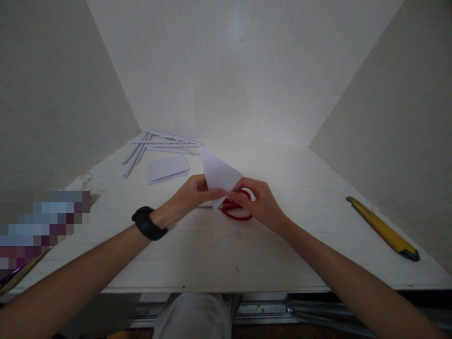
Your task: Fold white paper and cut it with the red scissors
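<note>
A small sheet of white paper (pixel 221 172) is held between both hands above the middle of the table, one corner pointing up and away. My left hand (pixel 203 189), below a black wristband, pinches its lower edge with the thumb in front. From the other side my right hand (pixel 256 200) pinches the same lower edge, its fingertips close to the left thumb. Red-handled scissors (pixel 237 217) lie on the table under the hands; the paper and hands hide most of their blades.
Several thin rolled paper sticks (pixel 165 142) lie crisscrossed at the back left, with a small stack of paper (pixel 168 168) in front. A yellow utility knife (pixel 383 227) rests on the right. Panels enclose the white table (pixel 282 263) on three sides.
</note>
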The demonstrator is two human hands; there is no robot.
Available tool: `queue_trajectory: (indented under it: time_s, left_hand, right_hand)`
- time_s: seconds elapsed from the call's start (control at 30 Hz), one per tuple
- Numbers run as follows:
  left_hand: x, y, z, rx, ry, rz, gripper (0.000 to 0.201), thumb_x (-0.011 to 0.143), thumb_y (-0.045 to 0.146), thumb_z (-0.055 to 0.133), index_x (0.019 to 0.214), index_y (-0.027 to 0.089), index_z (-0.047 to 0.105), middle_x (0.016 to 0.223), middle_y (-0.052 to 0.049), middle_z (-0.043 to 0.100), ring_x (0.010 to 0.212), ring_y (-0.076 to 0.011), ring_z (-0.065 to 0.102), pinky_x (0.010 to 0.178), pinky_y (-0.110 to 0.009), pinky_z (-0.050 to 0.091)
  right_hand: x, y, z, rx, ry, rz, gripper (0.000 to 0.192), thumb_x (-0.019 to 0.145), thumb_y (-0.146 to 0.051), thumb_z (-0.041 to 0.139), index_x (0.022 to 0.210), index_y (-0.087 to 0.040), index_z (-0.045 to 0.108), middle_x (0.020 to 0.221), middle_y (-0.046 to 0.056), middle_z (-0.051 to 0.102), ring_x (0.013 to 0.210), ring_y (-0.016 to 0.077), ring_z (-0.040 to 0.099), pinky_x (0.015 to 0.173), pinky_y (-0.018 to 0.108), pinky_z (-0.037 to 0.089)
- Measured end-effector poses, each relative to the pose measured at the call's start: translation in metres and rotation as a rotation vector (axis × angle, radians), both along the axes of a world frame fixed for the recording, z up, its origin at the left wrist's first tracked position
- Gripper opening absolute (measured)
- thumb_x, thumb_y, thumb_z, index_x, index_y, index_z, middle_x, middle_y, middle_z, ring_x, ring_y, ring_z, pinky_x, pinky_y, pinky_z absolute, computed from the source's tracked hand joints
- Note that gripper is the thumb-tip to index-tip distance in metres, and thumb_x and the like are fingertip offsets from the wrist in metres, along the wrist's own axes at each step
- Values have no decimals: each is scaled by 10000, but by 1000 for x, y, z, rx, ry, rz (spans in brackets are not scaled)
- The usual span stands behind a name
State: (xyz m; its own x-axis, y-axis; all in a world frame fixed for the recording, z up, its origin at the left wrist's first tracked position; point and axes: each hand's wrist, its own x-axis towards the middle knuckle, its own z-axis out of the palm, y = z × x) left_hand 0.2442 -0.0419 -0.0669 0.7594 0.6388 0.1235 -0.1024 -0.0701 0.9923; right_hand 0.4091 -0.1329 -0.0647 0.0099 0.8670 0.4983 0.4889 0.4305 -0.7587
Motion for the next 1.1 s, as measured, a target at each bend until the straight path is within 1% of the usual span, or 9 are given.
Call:
queue_trajectory:
  time_s: [0.13, 0.33, 0.43, 0.53, 0.7, 0.87, 0.93, 1.03, 1.1]
  left_hand:
    - [0, -1, 0, -27, 7, 8, 257, 674, 272, 774, 917, 196, 735, 849, -42, 754, 794, -204, 681, 712, -299, 530]
    - [0, -6, 5, -120, -14, -3, 192, 662, 258, 775, 833, 181, 735, 771, -22, 734, 671, -156, 637, 628, -255, 487]
    - [-1, -8, 7, -147, -15, 12, 190, 654, 269, 772, 808, 167, 729, 757, -25, 723, 648, -151, 619, 608, -255, 469]
    - [-1, -9, 9, -154, -29, 9, 199, 648, 267, 772, 811, 164, 724, 769, -29, 721, 660, -155, 619, 622, -266, 473]
    - [1, -10, 6, -135, -39, -8, 214, 672, 265, 767, 862, 176, 727, 824, -32, 734, 705, -163, 639, 661, -271, 490]
    - [1, -8, 2, -109, -43, -45, 231, 704, 257, 754, 929, 213, 722, 887, -26, 738, 742, -156, 647, 667, -253, 492]
    - [0, -9, 4, -79, -25, -84, 200, 723, 247, 736, 919, 212, 723, 852, -22, 728, 732, -151, 636, 662, -248, 486]
    - [-1, -10, 8, 0, 38, -149, 82, 755, 255, 699, 791, 184, 721, 689, -5, 666, 616, -125, 578, 590, -231, 456]
    - [-3, -10, 9, 62, 71, -174, 142, 782, 284, 669, 696, 173, 695, 586, 10, 598, 539, -109, 523, 534, -224, 421]
  right_hand:
    - [0, 0, -3, -35, 42, 28, 141, 797, -238, 659, 675, -177, 624, 647, -3, 675, 604, 130, 606, 609, 250, 479]
    - [1, 1, -10, -177, 359, 223, 172, 799, -325, 672, 732, -177, 615, 662, -10, 630, 609, 112, 597, 617, 248, 512]
    - [1, 1, -9, -185, 407, 274, 181, 792, -349, 685, 757, -181, 625, 694, -10, 630, 629, 104, 598, 640, 242, 521]
    - [1, -1, -6, -171, 390, 261, 169, 803, -338, 679, 764, -182, 628, 705, -5, 628, 643, 105, 596, 650, 243, 525]
    - [-1, -2, -5, -166, 325, 208, 231, 839, -379, 621, 729, -176, 611, 682, 1, 620, 629, 108, 592, 633, 242, 518]
    - [0, 0, -7, -140, 266, 133, 184, 818, -331, 642, 726, -176, 604, 686, 6, 632, 637, 127, 605, 629, 270, 523]
    - [0, 0, -4, -124, 301, 98, 167, 816, -300, 640, 711, -177, 597, 677, 2, 634, 625, 123, 605, 617, 263, 515]
    - [2, -1, 1, -94, 383, 80, 171, 811, -276, 641, 680, -178, 588, 630, -18, 619, 564, 102, 571, 571, 237, 483]
    - [3, -1, 3, -70, 429, 94, 182, 806, -259, 643, 654, -177, 586, 595, -30, 599, 533, 91, 540, 546, 228, 458]
